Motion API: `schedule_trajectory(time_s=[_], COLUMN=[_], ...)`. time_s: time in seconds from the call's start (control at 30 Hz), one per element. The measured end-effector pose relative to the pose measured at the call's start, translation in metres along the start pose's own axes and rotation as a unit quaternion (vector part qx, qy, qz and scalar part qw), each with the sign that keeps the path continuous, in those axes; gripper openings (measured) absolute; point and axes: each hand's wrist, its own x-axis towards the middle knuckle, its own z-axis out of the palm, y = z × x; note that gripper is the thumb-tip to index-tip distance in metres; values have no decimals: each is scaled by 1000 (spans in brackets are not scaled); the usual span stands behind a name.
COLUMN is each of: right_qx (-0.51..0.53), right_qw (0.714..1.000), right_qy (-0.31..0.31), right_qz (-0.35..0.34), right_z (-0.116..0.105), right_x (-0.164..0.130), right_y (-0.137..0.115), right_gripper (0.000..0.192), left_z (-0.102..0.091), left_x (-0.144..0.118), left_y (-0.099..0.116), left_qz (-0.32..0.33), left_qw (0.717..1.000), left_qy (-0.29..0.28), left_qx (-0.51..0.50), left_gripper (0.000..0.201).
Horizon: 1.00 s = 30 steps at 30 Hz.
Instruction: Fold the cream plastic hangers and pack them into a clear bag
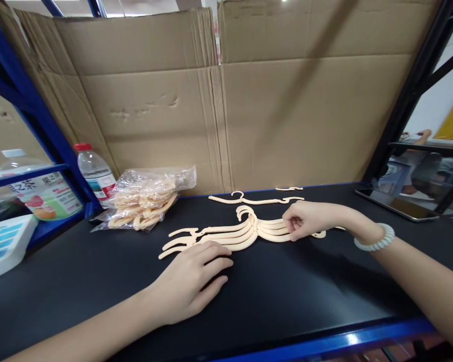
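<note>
Several beige plastic clothes hangers (244, 241) lie overlapped in a row on the black tabletop, their hooks bunched in the middle. My left hand (198, 281) rests palm down at their near left side. Its fingers are apart, and the fingertips lie at the nearest hanger arm and hold nothing. Over the right arms of the stack, my right hand (311, 220) has its fingers curled and closed around hanger arms. It hides part of them, so how many it grips cannot be told. Behind the stack lies a separate beige hanger (256, 202), with a small beige piece (289, 189) farther back.
A clear plastic bag of beige hangers (145, 203) sits at the back left, beside a red-capped bottle (94, 173). A tablet-like device (396, 205) lies at the right. Cardboard (287, 110) walls the back. A white-and-blue object (7, 241) stands at the left edge.
</note>
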Motion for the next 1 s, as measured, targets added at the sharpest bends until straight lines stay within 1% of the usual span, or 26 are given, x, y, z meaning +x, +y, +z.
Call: schedule_trajectory(time_s=[0.27, 0.37, 0.5, 0.6, 0.67, 0.73, 0.8, 0.83, 0.9, 1.0], right_qx=[-21, -24, -27, 1, 22, 12, -26, -46, -86, -108], right_qw=[999, 999, 998, 999, 996, 987, 968, 958, 939, 929], right_qy=[36, 40, 49, 52, 81, 157, 243, 272, 309, 319], right_qz=[13, 24, 19, 0, -2, 14, 48, 72, 126, 154], right_z=[0, 1, 2, -3, -9, -15, -18, -19, -17, -10], right_x=[2, 3, 3, 0, -1, 0, 3, 4, 8, 14], right_y=[0, 2, 4, 5, 11, 25, 47, 61, 88, 119], right_gripper=[10, 10, 11, 14, 15, 16, 15, 15, 19, 29], left_z=[-1, 0, 0, -1, -2, -2, -1, 0, 2, 3], left_x=[1, 0, 0, 0, 0, 0, 0, -1, -1, -1], left_y=[-1, -2, -2, -1, 0, -1, -2, -2, -4, -5], left_qz=[-17, -21, -33, -34, -28, -19, -8, -3, 7, 18], left_qw=[1000, 999, 999, 999, 999, 999, 999, 999, 999, 998], left_qy=[-15, -23, -36, -35, -32, -28, -26, -26, -24, -16], left_qx=[-4, -3, -9, -20, -26, -30, -36, -38, -45, -53], left_gripper=[26, 27, 33, 35, 34, 32, 31, 30, 30, 29])
